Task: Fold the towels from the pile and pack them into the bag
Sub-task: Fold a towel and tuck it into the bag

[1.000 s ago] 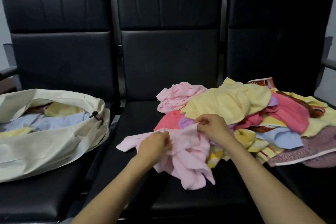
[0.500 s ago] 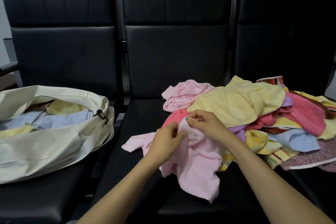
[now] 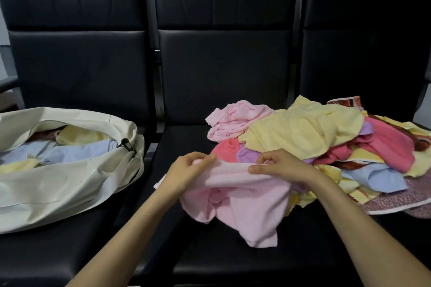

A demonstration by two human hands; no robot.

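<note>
Towel pile [image 3: 303,130] and bag [image 3: 58,184] share a row of black seats [image 3: 224,77], whose padding looks smooth, so anything set near the front edge of the middle one could slide off. Cream and soft, the bag lies at nine o'clock on the left seat, mouth gaping, with blue and yellow towels already inside; its rim sags, and a folded towel pushed in carelessly may catch there and come undone. At three o'clock the pile spills over the middle and right seats, its near edge touching the pink towel [image 3: 251,205]; a hard pull could drag neighbours off with it. That pink towel hangs bunched at about six o'clock, over the middle seat, its lower part crumpled, so the edges are likely uneven and the fold may come out crooked. Left hand [image 3: 189,168] and right hand [image 3: 282,168] each pinch its top hem, near one another; a loose pinch would let a corner drop
</note>
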